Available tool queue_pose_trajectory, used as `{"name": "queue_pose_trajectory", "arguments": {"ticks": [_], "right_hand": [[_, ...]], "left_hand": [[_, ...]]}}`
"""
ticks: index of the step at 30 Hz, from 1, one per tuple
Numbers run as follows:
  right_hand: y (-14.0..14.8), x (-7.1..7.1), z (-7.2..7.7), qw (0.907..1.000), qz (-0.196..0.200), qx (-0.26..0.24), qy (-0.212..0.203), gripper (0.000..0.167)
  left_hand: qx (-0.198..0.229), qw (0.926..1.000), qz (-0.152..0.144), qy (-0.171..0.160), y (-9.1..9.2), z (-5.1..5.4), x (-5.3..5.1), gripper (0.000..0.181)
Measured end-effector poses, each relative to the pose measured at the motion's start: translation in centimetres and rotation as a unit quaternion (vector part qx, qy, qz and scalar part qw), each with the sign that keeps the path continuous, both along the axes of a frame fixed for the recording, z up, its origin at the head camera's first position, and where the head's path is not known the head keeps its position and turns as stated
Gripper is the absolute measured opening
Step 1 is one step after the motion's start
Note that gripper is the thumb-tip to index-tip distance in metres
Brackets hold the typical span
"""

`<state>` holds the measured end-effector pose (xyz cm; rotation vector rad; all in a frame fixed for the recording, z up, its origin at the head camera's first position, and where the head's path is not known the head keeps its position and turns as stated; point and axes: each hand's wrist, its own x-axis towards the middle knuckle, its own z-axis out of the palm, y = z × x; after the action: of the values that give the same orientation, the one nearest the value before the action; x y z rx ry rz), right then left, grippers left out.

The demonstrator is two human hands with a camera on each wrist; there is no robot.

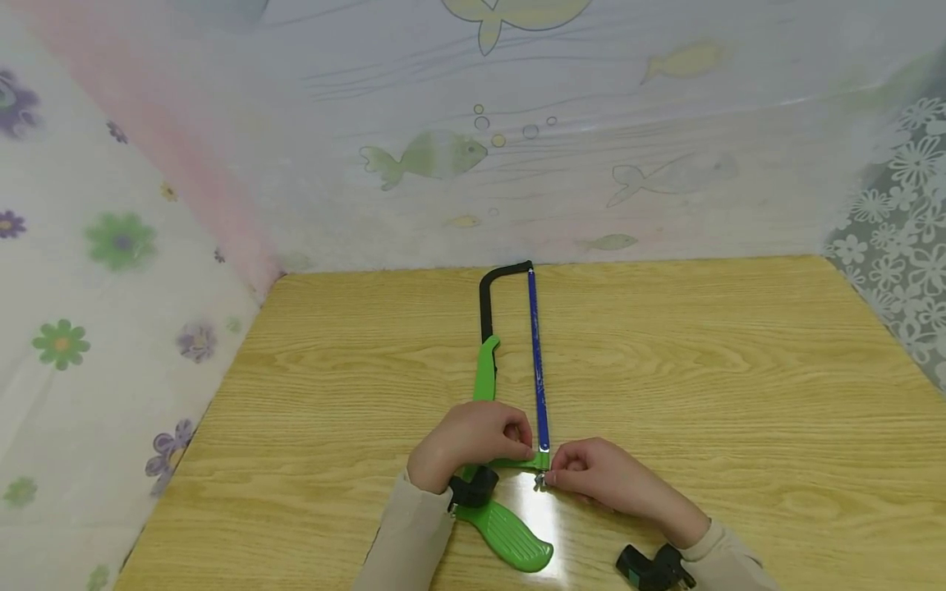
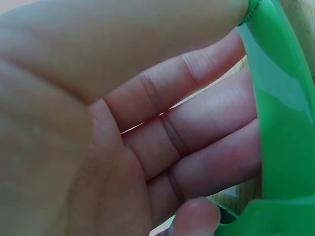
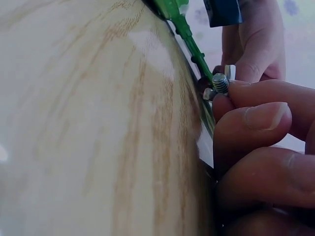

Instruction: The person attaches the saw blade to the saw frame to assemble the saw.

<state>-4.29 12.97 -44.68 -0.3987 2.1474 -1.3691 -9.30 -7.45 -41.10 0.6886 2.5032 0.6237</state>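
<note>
A hacksaw lies on the table, its black and green frame (image 1: 484, 373) to the left and its blue blade (image 1: 538, 361) running lengthwise on the right. My left hand (image 1: 473, 435) grips the short green arm (image 2: 283, 113) of the frame near the blade's near end. With thumb and fingertips, my right hand (image 1: 609, 480) pinches a metal wing nut (image 1: 540, 482) just below that arm. The right wrist view shows the threaded bolt end (image 3: 220, 82) poking through the nut beside my fingers. The green handle (image 1: 513, 538) points toward me, partly under the left wrist's camera.
The wood-grain table (image 1: 355, 345) reaches back to a wall (image 1: 414, 222) covered with a fish-print sheet. A flowered sheet (image 1: 103, 353) hangs along the left side. Black wrist cameras sit at both cuffs.
</note>
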Motion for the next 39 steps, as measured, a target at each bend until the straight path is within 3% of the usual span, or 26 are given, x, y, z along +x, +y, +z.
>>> {"name": "queue_pose_trajectory", "arguments": {"ticks": [39], "right_hand": [[0.01,-0.12,0.11,0.9995,0.024,0.017,0.007,0.031]], "left_hand": [[-0.001,0.9999,-0.010,0.002,-0.01,-0.04,-0.11,0.009]]}}
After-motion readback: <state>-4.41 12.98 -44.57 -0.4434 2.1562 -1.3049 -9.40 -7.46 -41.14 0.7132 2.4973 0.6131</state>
